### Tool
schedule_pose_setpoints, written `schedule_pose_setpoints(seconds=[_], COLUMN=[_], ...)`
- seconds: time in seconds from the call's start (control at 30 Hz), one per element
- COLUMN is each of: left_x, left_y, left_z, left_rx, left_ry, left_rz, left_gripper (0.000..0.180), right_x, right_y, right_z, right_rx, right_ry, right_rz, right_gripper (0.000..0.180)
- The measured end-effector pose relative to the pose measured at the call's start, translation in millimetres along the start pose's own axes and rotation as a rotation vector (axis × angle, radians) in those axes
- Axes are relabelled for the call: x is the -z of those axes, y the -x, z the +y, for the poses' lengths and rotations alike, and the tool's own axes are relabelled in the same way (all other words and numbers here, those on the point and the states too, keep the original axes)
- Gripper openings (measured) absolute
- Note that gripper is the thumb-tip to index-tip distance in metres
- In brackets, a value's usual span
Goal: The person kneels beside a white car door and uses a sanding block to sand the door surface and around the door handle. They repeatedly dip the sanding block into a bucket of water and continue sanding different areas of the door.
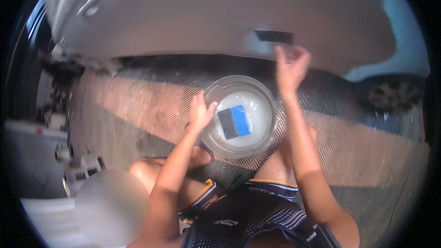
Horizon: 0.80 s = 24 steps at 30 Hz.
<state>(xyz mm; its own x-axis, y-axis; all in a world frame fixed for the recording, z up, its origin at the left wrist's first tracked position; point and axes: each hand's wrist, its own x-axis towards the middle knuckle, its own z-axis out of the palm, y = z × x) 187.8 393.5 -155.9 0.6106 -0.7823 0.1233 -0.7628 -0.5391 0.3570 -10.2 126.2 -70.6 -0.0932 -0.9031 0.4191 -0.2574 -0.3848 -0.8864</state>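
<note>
While gripping one clear bowl (239, 115) by its rim, left hand (200, 110); inside, two pads, blue (240, 120) and black (227, 123); above it, right hand (290, 66) open, empty

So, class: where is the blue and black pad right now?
In the head view, the blue and black pad lies in the clear bucket at centre, just right of the left hand.

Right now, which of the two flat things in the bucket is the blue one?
The blue pad is the one on the right in the clear bucket, farther from the left hand. The black pad lies beside it.
</note>
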Motion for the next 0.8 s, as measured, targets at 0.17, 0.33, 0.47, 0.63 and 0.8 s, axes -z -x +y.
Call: schedule_pose_setpoints(seconds=[0.17, 0.33, 0.47, 0.63, 0.8], left_x=[0, 16, 0, -1, 21], left_y=[12, -16, -22, -10, -1], left_z=[-13, -30, -35, -41, -72], left_rx=[0.12, 0.228, -0.062, -0.055, -0.026], left_ry=[0.036, 0.145, 0.164, 0.223, 0.316], left_rz=[-0.134, -0.312, -0.234, -0.284, -0.272], left_gripper=[0.072, 0.071, 0.07, 0.072, 0.07], right_x=[-14, -15, -15, 3, 21], right_y=[-20, -9, 29, 81, 133], right_z=[33, 42, 42, -6, -32], right_rx=[-0.013, 0.0, 0.196, 0.321, -0.076], right_ry=[0.086, 0.148, -0.143, 0.133, -0.082], right_rz=[-0.029, -0.082, 0.016, -0.044, -0.308], right_gripper=[0.044, 0.037, 0.025, 0.017, 0.017])
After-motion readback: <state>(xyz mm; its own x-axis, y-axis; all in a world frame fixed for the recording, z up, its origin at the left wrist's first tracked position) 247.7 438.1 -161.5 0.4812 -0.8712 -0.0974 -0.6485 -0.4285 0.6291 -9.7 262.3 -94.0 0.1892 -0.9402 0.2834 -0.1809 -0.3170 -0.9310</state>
